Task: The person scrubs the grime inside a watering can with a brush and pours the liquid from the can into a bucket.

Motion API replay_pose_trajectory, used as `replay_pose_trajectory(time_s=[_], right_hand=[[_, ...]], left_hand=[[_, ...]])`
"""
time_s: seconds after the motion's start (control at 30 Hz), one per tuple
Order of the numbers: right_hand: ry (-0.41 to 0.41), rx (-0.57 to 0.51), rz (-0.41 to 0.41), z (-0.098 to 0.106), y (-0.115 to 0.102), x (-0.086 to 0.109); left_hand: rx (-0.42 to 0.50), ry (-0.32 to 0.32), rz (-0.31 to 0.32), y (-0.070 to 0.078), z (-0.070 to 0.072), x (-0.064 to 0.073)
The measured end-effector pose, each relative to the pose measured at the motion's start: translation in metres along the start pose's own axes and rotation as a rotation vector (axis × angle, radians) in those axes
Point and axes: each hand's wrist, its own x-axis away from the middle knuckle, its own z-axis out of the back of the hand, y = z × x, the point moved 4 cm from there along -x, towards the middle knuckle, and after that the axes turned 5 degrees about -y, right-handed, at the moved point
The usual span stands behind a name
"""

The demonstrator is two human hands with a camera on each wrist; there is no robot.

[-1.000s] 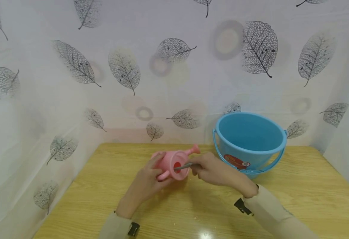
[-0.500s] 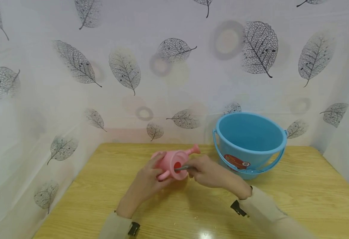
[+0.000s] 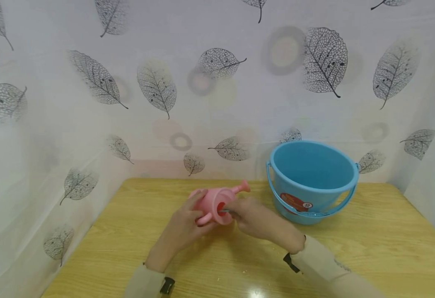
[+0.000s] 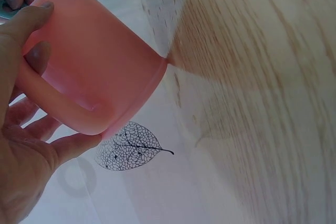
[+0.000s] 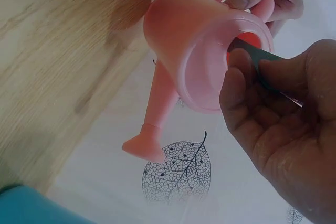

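A pink toy watering can (image 3: 209, 200) is tipped on its side over the table, its round opening facing me and its spout (image 5: 157, 98) pointing back right. My left hand (image 3: 183, 223) grips it by the handle side, with the thumb (image 4: 34, 19) on the body beside the looped handle (image 4: 58, 106). The right hand (image 3: 254, 218) pinches a thin, flat grey-green tool (image 5: 260, 61) between thumb and fingers. The tool's far end is hidden inside the opening, where the inside shows bright red. Its kind cannot be told.
A large blue bucket (image 3: 296, 182) with a lowered handle stands at the back right of the wooden table (image 3: 135, 240), close behind my right hand. A leaf-printed curtain (image 3: 240, 103) surrounds the table's back and sides. Small droplets or specks lie on the tabletop.
My right hand has moved left and closer to the watering can's opening, pushing the tool deeper, so less of it shows. The left hand and the can have stayed in place.
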Motion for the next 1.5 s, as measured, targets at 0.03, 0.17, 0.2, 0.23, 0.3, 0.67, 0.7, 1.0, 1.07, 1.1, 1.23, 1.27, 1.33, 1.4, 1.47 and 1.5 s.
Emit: replay_pose_trajectory(time_s=[0.03,0.17,0.2,0.23,0.3,0.67,0.7,1.0,1.07,1.1,1.23,1.27,1.33,1.4,1.47,1.5], right_hand=[[0.003,0.024,-0.004,0.0,0.0,0.0],[0.01,0.119,-0.02,-0.002,-0.002,0.001],[0.011,0.123,-0.021,-0.003,-0.002,0.001],[0.014,0.119,-0.019,-0.004,-0.002,0.001],[0.008,0.088,-0.02,-0.004,-0.002,0.001],[-0.091,-0.357,-0.141,0.011,0.009,0.005],[-0.106,-0.38,-0.168,0.013,0.011,0.007],[-0.141,-0.508,-0.307,0.025,0.019,0.016],[-0.146,-0.515,-0.313,0.026,0.02,0.016],[-0.147,-0.514,-0.315,0.025,0.02,0.016],[-0.152,-0.522,-0.308,0.022,0.018,0.014],[-0.151,-0.528,-0.304,0.02,0.018,0.014],[-0.147,-0.545,-0.295,0.017,0.017,0.012],[-0.14,-0.548,-0.277,0.014,0.015,0.01],[-0.13,-0.543,-0.258,0.01,0.014,0.008],[-0.128,-0.539,-0.249,0.008,0.014,0.007]], left_hand=[[0.001,-0.002,0.003,0.0,0.0,0.0],[-0.001,-0.001,0.002,0.001,0.001,0.0],[0.0,0.002,-0.001,0.001,0.001,0.0],[-0.001,0.005,-0.005,0.001,0.001,0.0],[-0.001,0.011,-0.011,0.001,0.001,0.0],[0.013,0.018,-0.012,0.0,-0.001,0.0],[0.015,0.018,-0.01,0.0,-0.001,0.0],[0.011,0.013,-0.004,0.0,-0.001,0.001],[0.008,0.013,-0.005,-0.001,-0.001,0.001],[0.007,0.011,-0.004,-0.001,-0.001,0.001],[0.006,0.002,0.001,-0.003,-0.002,0.002],[0.007,-0.001,0.004,-0.003,-0.002,0.002],[0.007,0.0,0.003,-0.003,-0.002,0.002],[0.006,0.003,0.003,-0.003,-0.002,0.002],[0.008,0.009,0.0,-0.003,-0.002,0.001],[0.008,0.013,-0.002,-0.002,-0.002,0.001]])
